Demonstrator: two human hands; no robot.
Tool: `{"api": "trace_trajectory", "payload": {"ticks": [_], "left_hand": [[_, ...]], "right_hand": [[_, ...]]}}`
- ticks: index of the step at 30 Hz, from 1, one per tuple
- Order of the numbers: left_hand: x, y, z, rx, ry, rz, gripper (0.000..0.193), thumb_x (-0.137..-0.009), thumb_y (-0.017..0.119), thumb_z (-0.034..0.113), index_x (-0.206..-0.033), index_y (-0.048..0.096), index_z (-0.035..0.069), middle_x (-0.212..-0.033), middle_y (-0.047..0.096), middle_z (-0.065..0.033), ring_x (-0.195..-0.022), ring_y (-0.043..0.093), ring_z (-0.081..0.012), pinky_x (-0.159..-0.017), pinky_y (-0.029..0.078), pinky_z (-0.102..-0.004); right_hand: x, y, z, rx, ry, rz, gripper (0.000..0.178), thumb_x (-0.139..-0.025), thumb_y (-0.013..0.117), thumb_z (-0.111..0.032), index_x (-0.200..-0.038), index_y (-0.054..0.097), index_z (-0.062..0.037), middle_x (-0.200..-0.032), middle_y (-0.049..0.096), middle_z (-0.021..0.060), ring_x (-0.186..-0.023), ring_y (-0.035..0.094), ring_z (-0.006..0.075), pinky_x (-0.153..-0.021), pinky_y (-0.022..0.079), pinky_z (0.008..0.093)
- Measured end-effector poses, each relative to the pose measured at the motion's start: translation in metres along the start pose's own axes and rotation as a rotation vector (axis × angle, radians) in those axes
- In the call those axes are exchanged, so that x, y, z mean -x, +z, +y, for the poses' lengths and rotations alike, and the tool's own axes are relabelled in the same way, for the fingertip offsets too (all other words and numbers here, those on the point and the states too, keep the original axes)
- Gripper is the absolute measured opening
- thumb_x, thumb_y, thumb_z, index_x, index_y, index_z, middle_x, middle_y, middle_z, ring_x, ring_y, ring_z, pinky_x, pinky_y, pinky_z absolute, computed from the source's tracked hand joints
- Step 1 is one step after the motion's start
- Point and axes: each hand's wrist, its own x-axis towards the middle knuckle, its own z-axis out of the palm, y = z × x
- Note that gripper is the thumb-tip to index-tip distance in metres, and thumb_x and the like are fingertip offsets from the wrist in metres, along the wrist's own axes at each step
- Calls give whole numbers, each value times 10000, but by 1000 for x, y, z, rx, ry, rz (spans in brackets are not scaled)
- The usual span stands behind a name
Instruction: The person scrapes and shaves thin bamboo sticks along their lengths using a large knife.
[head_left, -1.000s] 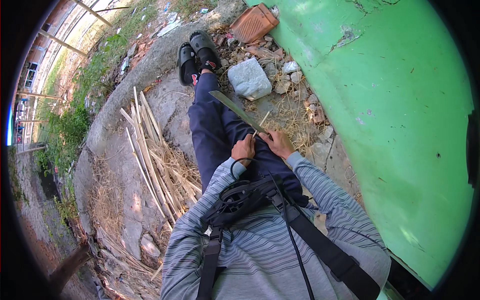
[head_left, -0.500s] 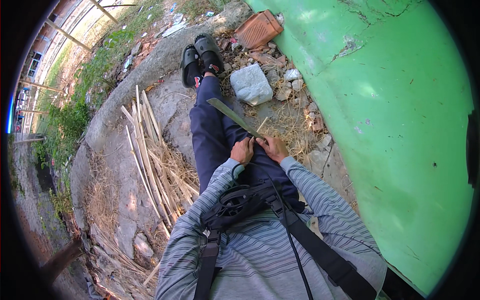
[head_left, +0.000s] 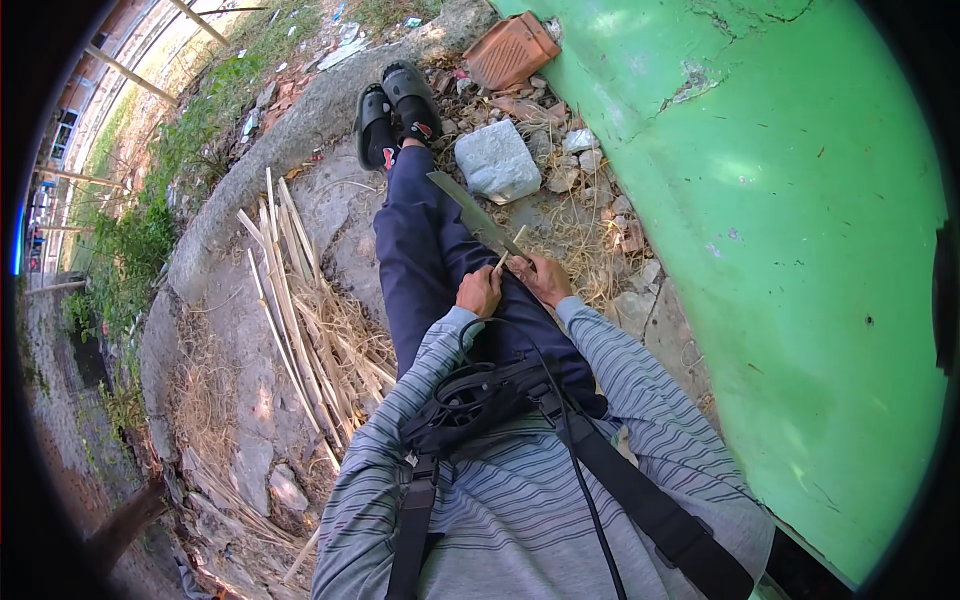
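Above my lap, my right hand is closed round the near end of a long, broad-bladed knife. Its blade points forward and to the left over my legs; the handle is hidden in the fingers. Close beside it, my left hand pinches a thin, pale bamboo strip. That strip slants up to the right and meets the blade near my right fingers. Its lower end is covered by my left hand.
On the ground left of my legs lies a pile of split bamboo strips with curled shavings. A pale stone block sits right of my shins, near rubble and an orange hollow brick. A green wall borders the right side.
The knife blade has turned to show more of its flat face. My left hand has shifted slightly left and down from the right, and more of the strip shows between them.
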Motion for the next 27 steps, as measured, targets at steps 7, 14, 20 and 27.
{"api": "trace_trajectory", "payload": {"ticks": [7, 14, 20, 27], "left_hand": [[3, 0, -3, 56, -26, 15, 280, -1021, 583, 241, -881, 670, 14, -801, 678, -272, -778, 685, -473, -706, 537, -547], [0, 2, 5, -13, -24, -3, 280, -1027, 576, 242, -892, 675, 18, -814, 690, -265, -788, 689, -470, -719, 543, -551], [7, -4, -6, -28, -41, -7, 272, -1028, 577, 246, -922, 682, 19, -817, 687, -272, -787, 684, -477, -727, 542, -558], [3, -7, 22, 143, 124, -73, 359, -1061, 521, 268, -853, 653, 7, -760, 672, -231, -708, 659, -465, -696, 522, -514]], "right_hand": [[3, 7, -9, -16, -36, 70, 704, -1003, 455, -707, -1116, 751, -79, -804, 692, 236, -769, 687, 425, -690, 524, 501], [-13, -17, 10, 14, 96, 62, 703, -1002, 472, -692, -1081, 750, -51, -778, 692, 244, -784, 690, 462, -694, 532, 520], [5, 3, 2, 102, -59, -12, 777, -1010, 422, -711, -1058, 739, -3, -863, 693, 280, -832, 683, 470, -747, 526, 532], [-29, -32, 86, 76, 479, 184, 776, -991, 443, -732, -989, 736, -14, -827, 716, 218, -808, 692, 427, -731, 525, 506]]}}
